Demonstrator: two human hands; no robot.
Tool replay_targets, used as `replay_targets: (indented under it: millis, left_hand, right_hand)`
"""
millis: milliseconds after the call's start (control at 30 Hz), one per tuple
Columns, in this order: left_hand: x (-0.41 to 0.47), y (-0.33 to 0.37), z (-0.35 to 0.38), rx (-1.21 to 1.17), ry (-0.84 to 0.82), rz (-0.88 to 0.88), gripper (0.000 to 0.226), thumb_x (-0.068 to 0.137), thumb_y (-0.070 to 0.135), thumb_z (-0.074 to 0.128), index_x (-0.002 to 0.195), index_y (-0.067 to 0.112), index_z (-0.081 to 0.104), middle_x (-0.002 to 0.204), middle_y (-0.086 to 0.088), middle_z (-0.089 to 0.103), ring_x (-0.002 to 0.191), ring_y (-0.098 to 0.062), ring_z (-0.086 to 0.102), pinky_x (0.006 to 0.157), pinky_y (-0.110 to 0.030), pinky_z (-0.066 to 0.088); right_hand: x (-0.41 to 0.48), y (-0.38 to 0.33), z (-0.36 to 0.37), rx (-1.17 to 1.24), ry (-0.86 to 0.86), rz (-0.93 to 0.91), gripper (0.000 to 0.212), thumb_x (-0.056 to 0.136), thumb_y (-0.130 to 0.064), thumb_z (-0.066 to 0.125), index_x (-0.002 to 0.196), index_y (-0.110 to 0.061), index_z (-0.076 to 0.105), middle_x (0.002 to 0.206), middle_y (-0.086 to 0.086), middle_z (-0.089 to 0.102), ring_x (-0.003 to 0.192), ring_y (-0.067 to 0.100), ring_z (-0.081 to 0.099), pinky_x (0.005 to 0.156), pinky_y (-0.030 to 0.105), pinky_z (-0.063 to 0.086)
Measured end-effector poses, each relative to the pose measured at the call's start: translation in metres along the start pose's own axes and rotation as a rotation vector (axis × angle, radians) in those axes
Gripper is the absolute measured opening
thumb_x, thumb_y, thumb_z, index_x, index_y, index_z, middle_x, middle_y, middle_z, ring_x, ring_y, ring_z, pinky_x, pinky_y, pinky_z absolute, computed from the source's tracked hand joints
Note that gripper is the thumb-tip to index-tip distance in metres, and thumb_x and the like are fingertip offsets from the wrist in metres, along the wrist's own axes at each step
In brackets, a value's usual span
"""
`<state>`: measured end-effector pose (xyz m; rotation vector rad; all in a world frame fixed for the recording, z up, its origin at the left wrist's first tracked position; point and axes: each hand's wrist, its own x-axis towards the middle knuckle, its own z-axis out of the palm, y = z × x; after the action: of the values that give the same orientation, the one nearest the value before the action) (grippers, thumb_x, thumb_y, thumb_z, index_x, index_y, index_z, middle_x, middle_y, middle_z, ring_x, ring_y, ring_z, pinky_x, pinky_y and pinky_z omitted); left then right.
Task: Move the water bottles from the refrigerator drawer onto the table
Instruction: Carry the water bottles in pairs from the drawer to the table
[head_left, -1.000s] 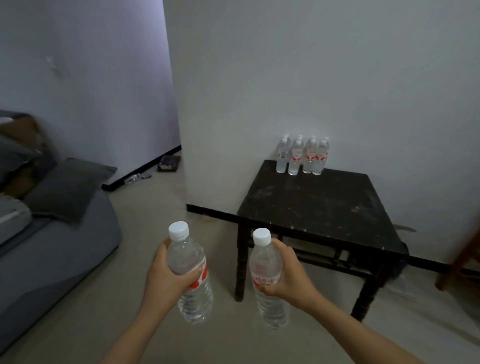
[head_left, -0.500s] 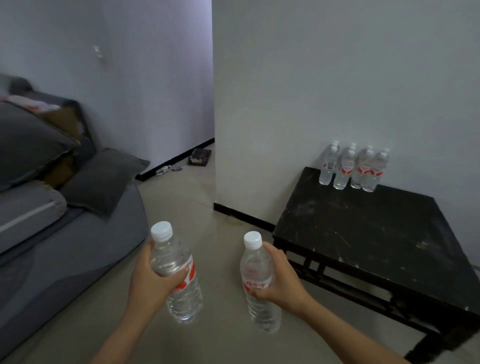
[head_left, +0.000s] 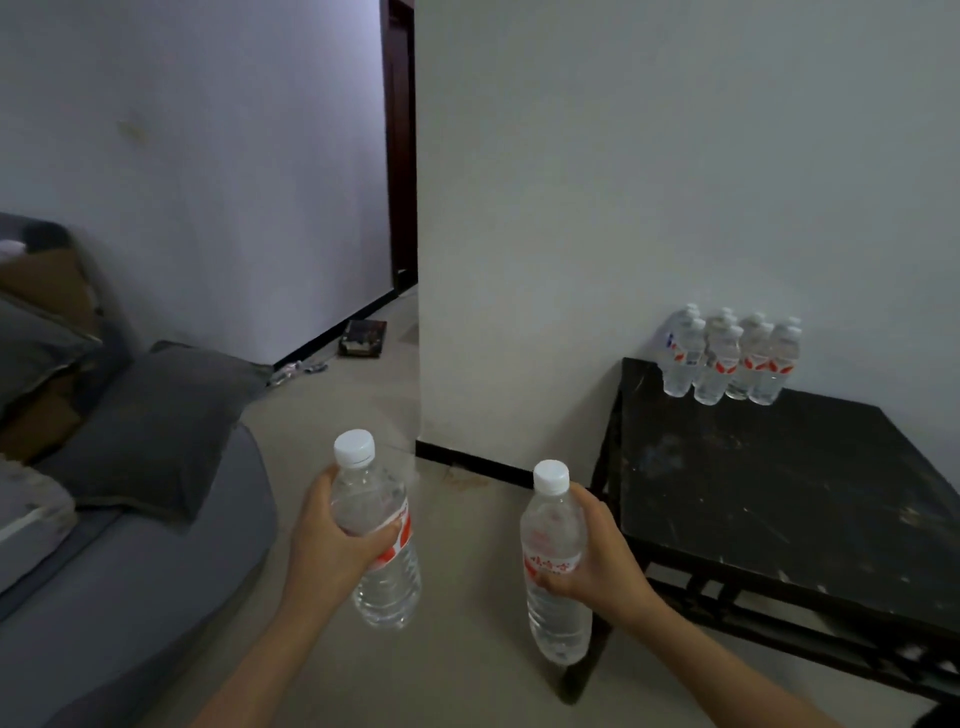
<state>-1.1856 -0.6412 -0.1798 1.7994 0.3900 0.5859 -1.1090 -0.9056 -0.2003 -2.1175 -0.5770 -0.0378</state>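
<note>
Grips a bottle in each hand. With the left hand (head_left: 327, 545), wraps round the left bottle (head_left: 389, 587) at its upper body and red label, fingers curled across the front. With the right hand (head_left: 602, 561), clasps the right bottle (head_left: 553, 519) at the label from its right side, fingertips curling round the front. Holds both roughly upright, white caps up, each leaning a little, well above the floor (head_left: 467, 675) and apart from each other. Keeps the right bottle just beside the near left corner of the table (head_left: 779, 493), not over its top.

On the table's far left corner, against the wall (head_left: 623, 182): a tight cluster (head_left: 722, 358) of upright bottles with red labels, in two rows; exact count hard to tell.

Left of the hands: a grey sofa (head_left: 130, 597) with a dark cushion (head_left: 150, 431) lying on it. Further back, by the skirting: a dark flat box (head_left: 363, 338) on the floor. Past the wall's corner: a dark doorway (head_left: 400, 156).
</note>
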Motion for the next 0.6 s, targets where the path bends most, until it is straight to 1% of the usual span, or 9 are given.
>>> replay_targets:
  millis: [67,167,200,300,367,467,533,600]
  left_hand:
    - [0.026,-0.007,-0.002,-0.021,-0.041,0.003,0.080,0.037,0.047,0.076,0.110,0.038,0.045,0.110,0.000,0.060,0.098,-0.020,0.061,0.086,-0.047,0.051]
    - [0.053,-0.016,0.004,-0.047,-0.074,-0.012,0.082,0.035,0.045,0.075,0.111,0.033,0.046,0.109,-0.001,0.061,0.096,-0.020,0.062,0.086,-0.046,0.051]
    - [0.064,-0.021,0.009,-0.052,-0.091,-0.015,0.083,0.034,0.045,0.074,0.112,0.032,0.046,0.109,-0.001,0.061,0.096,-0.021,0.062,0.086,-0.045,0.051]
    - [0.087,-0.029,0.028,-0.059,-0.134,-0.024,0.085,0.035,0.048,0.073,0.114,0.031,0.047,0.109,-0.002,0.062,0.097,-0.021,0.062,0.085,-0.044,0.051]
    - [0.107,-0.032,0.043,-0.058,-0.162,-0.028,0.083,0.035,0.050,0.073,0.112,0.032,0.047,0.107,-0.001,0.063,0.095,-0.020,0.062,0.084,-0.043,0.052]
    - [0.149,-0.036,0.071,-0.056,-0.188,-0.025,0.080,0.035,0.051,0.072,0.109,0.034,0.048,0.104,0.000,0.064,0.093,-0.018,0.062,0.082,-0.040,0.052]
    - [0.173,-0.038,0.086,-0.034,-0.205,-0.018,0.080,0.036,0.052,0.072,0.110,0.032,0.048,0.104,0.000,0.064,0.093,-0.018,0.063,0.082,-0.040,0.052]
    - [0.202,-0.038,0.104,-0.017,-0.211,-0.009,0.082,0.037,0.053,0.072,0.112,0.031,0.049,0.106,0.001,0.063,0.094,-0.018,0.062,0.083,-0.042,0.052]
  right_hand:
    - [0.016,-0.004,0.009,-0.005,0.023,0.017,0.090,0.058,-0.027,0.085,0.119,-0.052,0.024,0.124,-0.011,0.037,0.111,-0.004,0.042,0.091,0.010,0.036]
    - [0.031,-0.004,0.018,-0.028,0.040,0.051,0.092,0.056,-0.032,0.085,0.122,-0.051,0.024,0.127,-0.010,0.038,0.115,0.003,0.042,0.098,0.023,0.040]
    - [0.040,0.000,0.020,-0.034,0.054,0.067,0.092,0.055,-0.032,0.085,0.122,-0.051,0.024,0.127,-0.010,0.039,0.116,0.004,0.043,0.098,0.024,0.041]
    - [0.059,0.010,0.018,-0.059,0.072,0.111,0.090,0.057,-0.026,0.085,0.116,-0.053,0.024,0.122,-0.011,0.039,0.109,0.002,0.045,0.092,0.019,0.040]
    - [0.079,0.023,0.017,-0.065,0.104,0.128,0.088,0.058,-0.024,0.085,0.115,-0.053,0.025,0.120,-0.013,0.039,0.105,-0.001,0.045,0.089,0.017,0.039]
    - [0.123,0.051,0.012,-0.059,0.133,0.155,0.090,0.057,-0.026,0.086,0.120,-0.046,0.025,0.122,-0.008,0.041,0.107,0.004,0.046,0.088,0.020,0.040]
    - [0.151,0.066,0.008,-0.066,0.150,0.156,0.088,0.056,-0.030,0.085,0.124,-0.040,0.031,0.121,-0.006,0.044,0.108,0.007,0.049,0.089,0.024,0.045]
    - [0.184,0.081,0.004,-0.065,0.171,0.138,0.086,0.055,-0.033,0.085,0.125,-0.039,0.034,0.119,-0.006,0.046,0.107,0.008,0.050,0.090,0.029,0.048]
